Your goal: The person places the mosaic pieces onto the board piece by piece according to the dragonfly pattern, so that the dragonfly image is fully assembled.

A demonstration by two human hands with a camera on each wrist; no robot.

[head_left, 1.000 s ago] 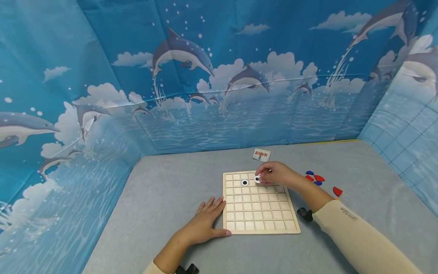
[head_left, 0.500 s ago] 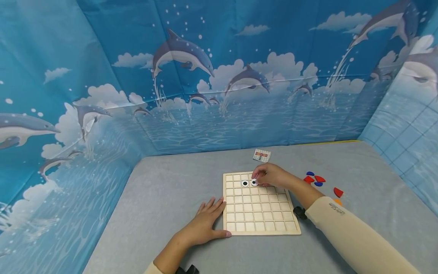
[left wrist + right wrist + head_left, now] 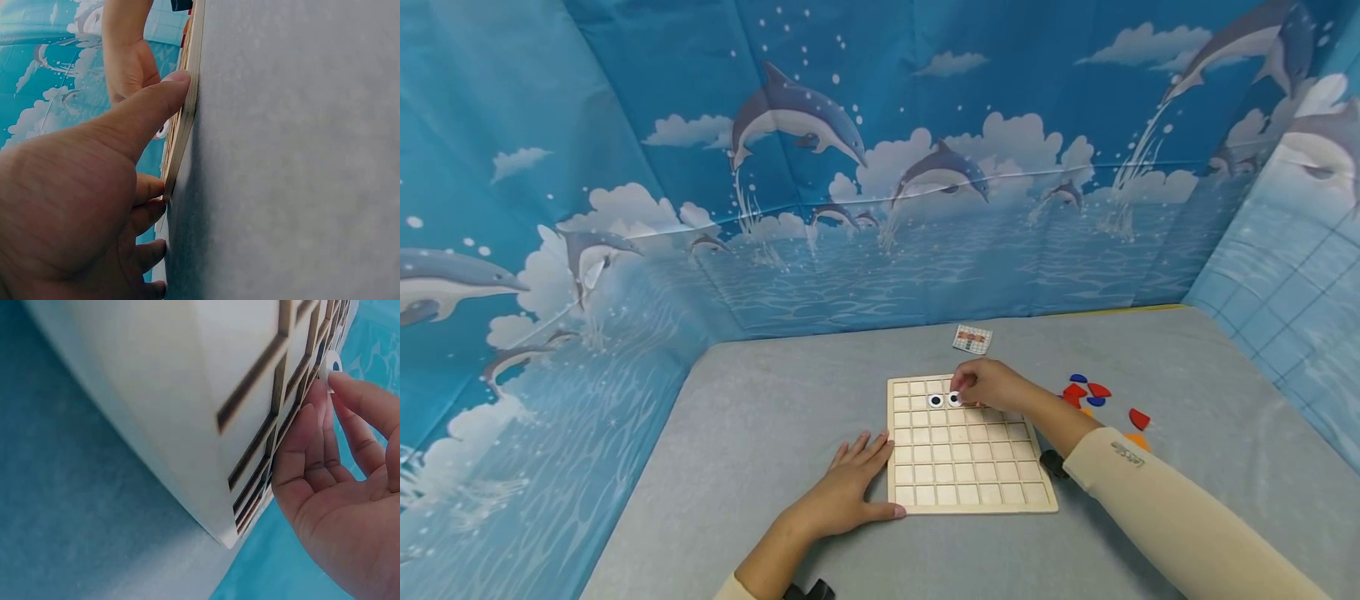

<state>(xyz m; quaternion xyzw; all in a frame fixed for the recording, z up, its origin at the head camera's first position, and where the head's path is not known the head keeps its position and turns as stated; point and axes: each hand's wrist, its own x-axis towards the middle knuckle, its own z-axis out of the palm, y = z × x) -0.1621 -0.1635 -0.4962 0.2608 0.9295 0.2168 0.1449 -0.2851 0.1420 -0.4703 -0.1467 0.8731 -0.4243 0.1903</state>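
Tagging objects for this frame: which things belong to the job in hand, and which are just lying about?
Job in hand:
gridded board, its edge touched by the left hand
white disc pinched by the right hand
second disc, on the board

Lying about:
picture card beyond the board
red pieces, blue pieces, orange pieces (may belong too)
dolphin backdrop (scenery)

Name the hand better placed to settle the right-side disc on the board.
Right, most likely: the right hand holds the right-side disc near the left-side disc, while the left hand rests at the board's left edge, away from both.
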